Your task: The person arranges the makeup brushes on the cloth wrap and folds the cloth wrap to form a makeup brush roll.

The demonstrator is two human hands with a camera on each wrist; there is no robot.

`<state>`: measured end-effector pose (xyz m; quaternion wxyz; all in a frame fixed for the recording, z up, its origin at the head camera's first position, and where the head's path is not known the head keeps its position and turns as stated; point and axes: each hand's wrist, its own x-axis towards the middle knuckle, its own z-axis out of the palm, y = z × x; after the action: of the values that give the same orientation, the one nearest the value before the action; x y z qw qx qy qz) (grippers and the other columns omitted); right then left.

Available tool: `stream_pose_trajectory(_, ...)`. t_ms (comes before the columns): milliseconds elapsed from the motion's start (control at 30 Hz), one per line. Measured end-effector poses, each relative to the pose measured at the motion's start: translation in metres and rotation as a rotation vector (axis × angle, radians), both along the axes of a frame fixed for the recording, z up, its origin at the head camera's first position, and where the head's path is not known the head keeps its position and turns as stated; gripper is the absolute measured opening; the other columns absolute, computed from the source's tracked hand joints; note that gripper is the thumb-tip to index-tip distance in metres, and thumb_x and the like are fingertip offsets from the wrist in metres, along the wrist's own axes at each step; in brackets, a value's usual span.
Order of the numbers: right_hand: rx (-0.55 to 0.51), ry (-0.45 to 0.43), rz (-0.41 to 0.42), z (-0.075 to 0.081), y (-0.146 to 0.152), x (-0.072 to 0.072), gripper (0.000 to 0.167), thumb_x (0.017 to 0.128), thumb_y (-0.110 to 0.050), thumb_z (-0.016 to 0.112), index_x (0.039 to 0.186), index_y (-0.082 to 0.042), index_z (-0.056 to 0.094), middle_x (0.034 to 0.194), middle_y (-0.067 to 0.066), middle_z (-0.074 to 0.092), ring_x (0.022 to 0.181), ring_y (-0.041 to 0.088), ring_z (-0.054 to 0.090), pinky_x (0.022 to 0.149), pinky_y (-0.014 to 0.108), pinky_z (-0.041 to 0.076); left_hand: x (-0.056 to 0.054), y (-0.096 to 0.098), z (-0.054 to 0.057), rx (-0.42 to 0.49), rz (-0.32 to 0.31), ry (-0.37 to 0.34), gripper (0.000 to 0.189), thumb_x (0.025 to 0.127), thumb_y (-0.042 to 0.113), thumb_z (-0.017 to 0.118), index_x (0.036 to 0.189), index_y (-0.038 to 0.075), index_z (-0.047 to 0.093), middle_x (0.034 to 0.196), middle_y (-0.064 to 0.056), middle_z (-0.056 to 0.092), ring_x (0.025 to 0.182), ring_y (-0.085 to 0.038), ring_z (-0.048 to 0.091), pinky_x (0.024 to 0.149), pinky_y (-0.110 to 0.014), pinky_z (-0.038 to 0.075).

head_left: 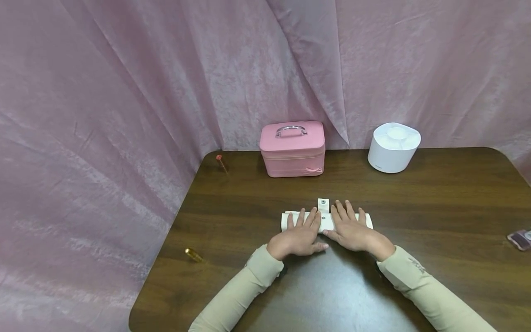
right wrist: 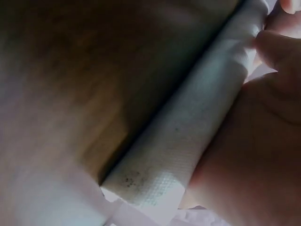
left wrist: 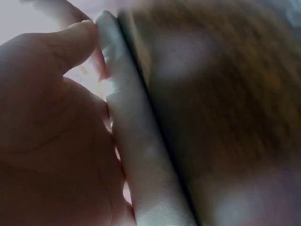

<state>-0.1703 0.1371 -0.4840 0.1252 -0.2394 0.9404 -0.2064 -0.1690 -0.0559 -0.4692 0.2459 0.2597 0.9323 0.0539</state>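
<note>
A white cloth roll [head_left: 327,224] with a short snap tab [head_left: 323,204] at its far side lies across the table before me. My left hand [head_left: 302,236] rests on its left half, fingers straight and spread, pointing away from me. On the right half my right hand [head_left: 352,231] lies flat in the same way. Both thumbs reach toward the middle. From the left wrist, the near edge of the roll [left wrist: 141,127] runs along under the palm. The right wrist view shows the roll's end [right wrist: 155,183], with dark specks on woven fabric.
Behind the roll stands a pink case [head_left: 293,162] with a metal handle; a white container [head_left: 392,152] is to its right. A red-topped tube [head_left: 221,163] and a gold tube [head_left: 193,254] are at left. A dark purplish packet [head_left: 519,240] lies at the right edge.
</note>
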Motion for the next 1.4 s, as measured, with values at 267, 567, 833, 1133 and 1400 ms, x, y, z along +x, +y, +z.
stream_pose_trajectory(267,-0.002,-0.038,-0.011,-0.005,0.002,-0.005,0.091,0.104,-0.054,0.044,0.152,0.019,0.017,0.160,0.038,0.005,0.147,0.056,-0.002,0.107,0.078,-0.001,-0.003,-0.004,0.004,0.036,-0.016,-0.002,0.092,0.102,0.057,0.047,0.163,0.004,0.004,0.169,-0.012,-0.005,0.154,-0.036,-0.004,0.118,-0.062,0.001)
stream_pose_trajectory(567,-0.067,-0.142,-0.017,0.005,0.006,-0.016,0.105,0.101,-0.071,0.026,0.149,0.023,0.018,0.155,0.045,0.010,0.142,0.064,0.005,0.104,0.081,0.004,0.008,-0.013,0.010,0.047,-0.049,-0.038,0.083,0.103,0.057,0.046,0.163,0.009,0.014,0.170,-0.011,0.000,0.154,-0.034,-0.001,0.118,-0.063,0.007)
stream_pose_trajectory(833,-0.171,0.004,-0.073,0.035,-0.007,-0.047,0.038,0.099,-0.005,0.057,0.129,0.018,0.053,0.121,0.035,0.060,0.117,0.050,0.056,0.098,0.062,0.043,0.005,-0.017,0.014,0.071,-0.049,-0.050,0.079,0.104,0.053,0.047,0.163,0.010,0.017,0.170,-0.010,0.004,0.154,-0.033,0.002,0.119,-0.061,0.007)
stream_pose_trajectory(1133,-0.230,0.087,-0.065,0.036,-0.013,-0.067,0.017,0.083,0.010,0.062,0.095,0.005,0.073,0.088,0.013,0.073,0.084,0.029,0.069,0.077,0.046,0.055,0.001,-0.021,0.015,0.116,-0.043,-0.071,0.077,0.104,0.053,0.046,0.163,0.012,0.018,0.170,-0.008,0.007,0.154,-0.031,0.004,0.119,-0.059,0.008)
stream_pose_trajectory(1400,-0.260,0.125,0.020,0.029,-0.008,-0.060,0.014,0.080,0.010,0.068,0.086,-0.001,0.075,0.080,0.006,0.072,0.077,0.020,0.067,0.073,0.042,0.055,-0.005,-0.023,0.018,0.122,-0.025,-0.092,0.073,0.105,0.052,0.046,0.163,0.015,0.022,0.169,-0.004,0.013,0.154,-0.029,0.009,0.120,-0.057,0.011)
